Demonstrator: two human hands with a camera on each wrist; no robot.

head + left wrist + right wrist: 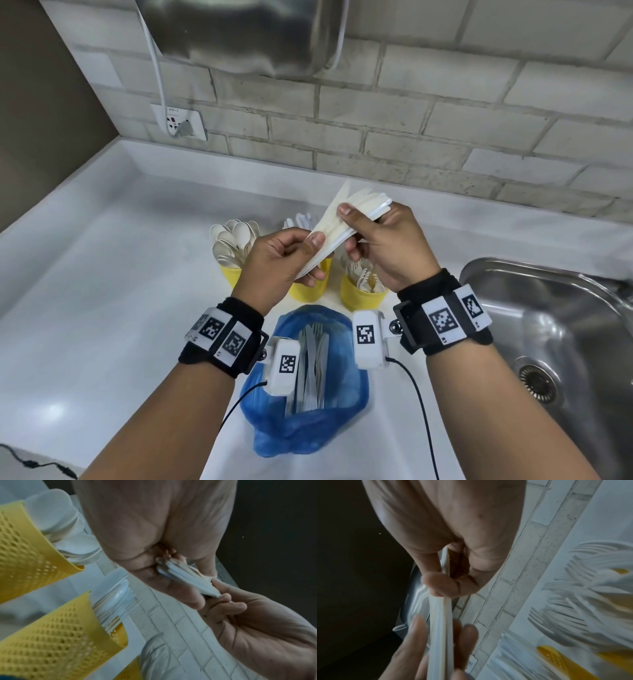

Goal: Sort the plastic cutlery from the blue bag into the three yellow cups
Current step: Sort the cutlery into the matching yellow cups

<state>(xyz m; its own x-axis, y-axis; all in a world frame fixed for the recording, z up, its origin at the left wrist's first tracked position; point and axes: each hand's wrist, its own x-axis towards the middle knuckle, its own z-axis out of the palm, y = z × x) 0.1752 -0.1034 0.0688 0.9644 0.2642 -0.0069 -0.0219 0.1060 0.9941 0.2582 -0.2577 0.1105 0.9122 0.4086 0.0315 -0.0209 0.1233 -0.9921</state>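
Above the cups, both hands hold one bundle of white plastic knives [337,222] [185,577] [440,622]. My left hand [313,257] pinches its lower end between thumb and curled fingers. My right hand [352,228] grips the upper end. Three yellow perforated cups stand in a row behind the blue bag [349,387]: the left cup [230,275] [25,547] holds spoons [233,240], the middle cup [308,291] [60,635] holds knives, and the right cup [359,298] holds forks [570,601]. The open bag lies on the white counter with several utensils [311,363] inside.
A steel sink [555,335] lies at the right, close to my right wrist. The brick wall [411,137] rises behind the cups, with a steel appliance [239,34] and a power outlet [181,125] on it. A black cable [34,464] lies at the near left.
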